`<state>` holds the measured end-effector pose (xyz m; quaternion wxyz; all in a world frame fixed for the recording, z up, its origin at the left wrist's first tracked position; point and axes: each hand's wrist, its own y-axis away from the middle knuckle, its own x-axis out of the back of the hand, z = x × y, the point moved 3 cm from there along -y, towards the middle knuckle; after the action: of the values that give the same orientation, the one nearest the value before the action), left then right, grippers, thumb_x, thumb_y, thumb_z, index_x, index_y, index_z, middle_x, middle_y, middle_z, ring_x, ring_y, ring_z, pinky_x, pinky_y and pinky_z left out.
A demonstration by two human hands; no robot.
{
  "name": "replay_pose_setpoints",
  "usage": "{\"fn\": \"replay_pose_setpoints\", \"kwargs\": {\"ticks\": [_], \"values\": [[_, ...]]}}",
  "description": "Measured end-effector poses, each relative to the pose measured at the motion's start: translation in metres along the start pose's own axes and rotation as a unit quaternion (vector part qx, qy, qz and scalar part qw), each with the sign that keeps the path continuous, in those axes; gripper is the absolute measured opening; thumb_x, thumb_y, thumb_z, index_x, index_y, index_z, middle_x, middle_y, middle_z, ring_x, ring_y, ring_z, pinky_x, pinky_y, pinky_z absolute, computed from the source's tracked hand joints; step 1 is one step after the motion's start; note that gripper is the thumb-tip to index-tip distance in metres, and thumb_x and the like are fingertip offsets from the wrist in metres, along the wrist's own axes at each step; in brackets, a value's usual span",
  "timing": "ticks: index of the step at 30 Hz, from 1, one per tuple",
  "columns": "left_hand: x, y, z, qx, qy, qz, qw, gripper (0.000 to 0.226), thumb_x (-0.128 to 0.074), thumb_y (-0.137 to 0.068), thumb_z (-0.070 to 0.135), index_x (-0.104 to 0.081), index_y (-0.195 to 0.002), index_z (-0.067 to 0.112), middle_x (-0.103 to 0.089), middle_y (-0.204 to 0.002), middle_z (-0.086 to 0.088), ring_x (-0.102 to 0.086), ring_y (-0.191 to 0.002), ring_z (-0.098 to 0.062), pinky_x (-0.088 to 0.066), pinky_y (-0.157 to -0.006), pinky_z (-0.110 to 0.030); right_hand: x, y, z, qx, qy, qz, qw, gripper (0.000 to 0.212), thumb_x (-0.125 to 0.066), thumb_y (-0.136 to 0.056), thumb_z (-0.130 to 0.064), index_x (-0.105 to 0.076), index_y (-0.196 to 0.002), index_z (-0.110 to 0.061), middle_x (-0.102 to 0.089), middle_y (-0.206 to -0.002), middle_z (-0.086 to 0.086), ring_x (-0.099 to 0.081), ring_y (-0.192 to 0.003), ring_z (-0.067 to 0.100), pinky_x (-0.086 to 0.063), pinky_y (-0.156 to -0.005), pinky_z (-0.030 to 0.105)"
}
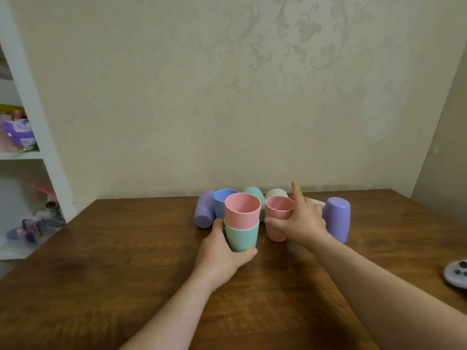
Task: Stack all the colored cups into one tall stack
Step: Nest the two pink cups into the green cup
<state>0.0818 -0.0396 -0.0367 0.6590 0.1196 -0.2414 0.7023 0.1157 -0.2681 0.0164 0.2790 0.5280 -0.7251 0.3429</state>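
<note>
Pink over mint: a pink cup [242,210] sits nested, mouth up, inside a mint-green cup [241,237], and the left hand [222,251] has its grip wrapped round the green one, thumb across the near base and fingers behind its left side, at mid-counter. Just right of that pair stands a second pink cup [278,215], upright and open; the right hand [302,223] is spread against its right side with the thumb touching the near wall and the forefinger pointing up and away, a loose, unclosed grip. Behind them, near the wall, cluster a blue cup [221,199] standing upright, a lilac cup [205,209] lying on its side at the far left, another green cup [254,193] and a pale beige cup [276,193], both partly hidden. To the right stands a purple cup [337,218], mouth down. All are smooth, matte, tapered tumblers without print. The counter [126,261] is dark wood-grain; a grey game controller [456,274] lies at its right edge.
</note>
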Motion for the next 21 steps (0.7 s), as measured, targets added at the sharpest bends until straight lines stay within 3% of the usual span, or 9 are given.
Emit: {"fn": "replay_pose_setpoints", "kwargs": {"ticks": [4,7,11,15,17,21], "values": [[0.000,0.002,0.000,-0.017,-0.007,0.007,1.000,0.080,-0.097,-0.074,0.048,-0.044,-0.133,0.039,-0.065,-0.134,0.012,-0.062,-0.115,-0.011,-0.054,-0.093,-0.030,-0.017,0.004,-0.007,-0.029,-0.018,0.009,0.999,0.121,-0.079,-0.079,-0.067,-0.004,-0.169,-0.035,-0.056,-0.155,0.002,-0.035,-0.149,0.041,-0.042,-0.107,0.054],[0.001,0.004,0.002,-0.025,0.002,0.003,1.000,0.092,-0.098,-0.074,0.048,-0.044,-0.147,0.035,-0.064,-0.142,0.011,-0.059,-0.117,-0.009,-0.052,-0.096,-0.029,-0.024,0.009,-0.006,-0.024,-0.060,0.022,0.998,0.111,-0.077,-0.083,-0.060,-0.011,-0.167,-0.032,-0.062,-0.150,0.004,-0.048,-0.141,0.039,-0.048,-0.103,0.051],[0.000,0.005,0.005,-0.046,0.006,0.006,0.999,0.113,-0.100,-0.074,0.044,-0.030,-0.163,0.042,-0.054,-0.129,0.026,-0.055,-0.117,-0.006,-0.047,-0.096,-0.027,-0.025,0.019,0.000,-0.021,-0.161,0.033,0.986,0.111,-0.087,-0.078,-0.048,-0.021,-0.165,-0.027,-0.067,-0.139,0.001,-0.065,-0.122,0.028,-0.051,-0.090,0.038],[0.001,0.005,0.006,-0.048,0.003,0.009,0.999,0.111,-0.099,-0.075,0.045,-0.031,-0.162,0.044,-0.054,-0.123,0.029,-0.057,-0.115,-0.006,-0.047,-0.093,-0.026,-0.022,0.022,0.004,-0.068,-0.246,0.028,0.967,0.067,-0.091,-0.074,-0.044,-0.053,-0.127,-0.029,-0.071,-0.121,-0.004,-0.066,-0.102,0.018,-0.058,-0.086,0.039],[0.002,0.005,0.005,-0.045,0.000,0.009,0.999,0.108,-0.099,-0.075,0.046,-0.033,-0.160,0.044,-0.056,-0.124,0.026,-0.058,-0.114,-0.008,-0.048,-0.092,-0.027,-0.010,0.020,-0.008,-0.074,-0.294,0.050,0.951,0.063,-0.090,-0.072,-0.044,-0.056,-0.122,-0.028,-0.072,-0.113,-0.003,-0.070,-0.097,0.018,-0.064,-0.083,0.045],[0.001,0.005,0.006,-0.046,0.003,0.007,0.999,0.109,-0.099,-0.074,0.047,-0.033,-0.161,0.042,-0.059,-0.127,0.023,-0.060,-0.116,-0.008,-0.048,-0.090,-0.027,0.039,0.008,-0.055,-0.008,-0.399,0.088,0.913,0.053,-0.088,-0.083,-0.037,-0.058,-0.125,-0.024,-0.069,-0.117,-0.003,-0.070,-0.098,0.012,-0.062,-0.076,0.034]]}}
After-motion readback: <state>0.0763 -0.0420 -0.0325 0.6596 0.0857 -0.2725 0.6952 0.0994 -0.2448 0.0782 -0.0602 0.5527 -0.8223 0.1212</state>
